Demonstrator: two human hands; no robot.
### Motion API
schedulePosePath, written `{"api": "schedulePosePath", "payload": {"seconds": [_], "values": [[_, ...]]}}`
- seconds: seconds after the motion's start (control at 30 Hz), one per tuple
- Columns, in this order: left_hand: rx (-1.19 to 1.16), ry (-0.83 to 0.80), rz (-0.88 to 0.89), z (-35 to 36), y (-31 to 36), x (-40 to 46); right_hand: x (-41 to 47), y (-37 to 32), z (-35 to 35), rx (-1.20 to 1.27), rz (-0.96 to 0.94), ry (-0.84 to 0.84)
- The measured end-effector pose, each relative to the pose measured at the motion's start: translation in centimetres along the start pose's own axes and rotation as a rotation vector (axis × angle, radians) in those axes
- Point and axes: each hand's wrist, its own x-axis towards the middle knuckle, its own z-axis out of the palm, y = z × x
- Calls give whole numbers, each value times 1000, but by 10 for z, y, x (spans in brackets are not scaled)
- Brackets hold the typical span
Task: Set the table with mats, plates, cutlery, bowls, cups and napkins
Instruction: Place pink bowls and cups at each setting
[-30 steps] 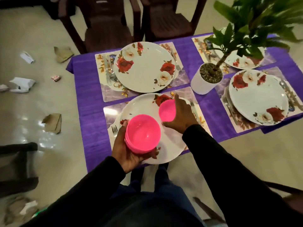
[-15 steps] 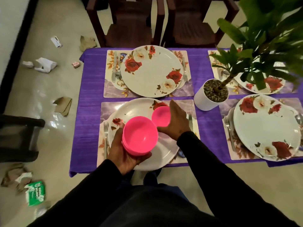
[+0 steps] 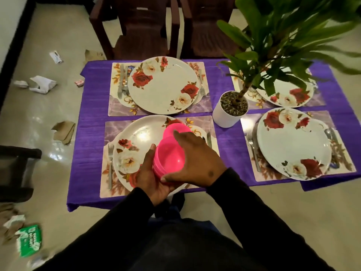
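Note:
My left hand (image 3: 149, 178) holds a stack of pink bowls (image 3: 170, 160) from below, above the near-left flowered plate (image 3: 136, 138). Over the stack lies my right hand (image 3: 197, 159), thumb and fingers spanning the top bowl's rim. A single pink bowl (image 3: 174, 128) sits on that plate just beyond the stack, partly hidden by my right hand. The plate rests on a floral mat (image 3: 117, 127) with a fork (image 3: 110, 163) on its left. Three more plates stand on mats with cutlery: far left (image 3: 162, 87), near right (image 3: 293, 142), far right (image 3: 289, 95).
A purple cloth (image 3: 93, 116) covers the table. A white pot (image 3: 224, 117) with a tall leafy plant stands mid-table, its leaves hanging over the far-right setting. Two dark chairs (image 3: 140, 32) stand at the far side, another (image 3: 15, 169) at left. Paper scraps litter the floor.
My right hand let go of the single bowl on the near-left plate and came back onto the stack in my left hand. The view shifted left.

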Motion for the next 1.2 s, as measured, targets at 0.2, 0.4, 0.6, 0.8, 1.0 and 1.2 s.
{"api": "schedulePosePath", "payload": {"seconds": [0.2,0.4,0.6,0.8,1.0,1.2], "values": [[40,-134,-114,16,-39,14,-33,32,-2,-49,64,148],[146,-158,-130,37,-80,36,-85,86,-36,287,153,241],[280,-96,-98,87,-139,69,-103,238,-82,264,389,629],[208,-94,-96,149,-233,111,-79,411,-89,150,506,584],[159,-59,-124,181,-290,144,-64,488,-97,163,497,475],[100,-36,-87,194,-317,143,-52,506,-109,180,485,477]]}}
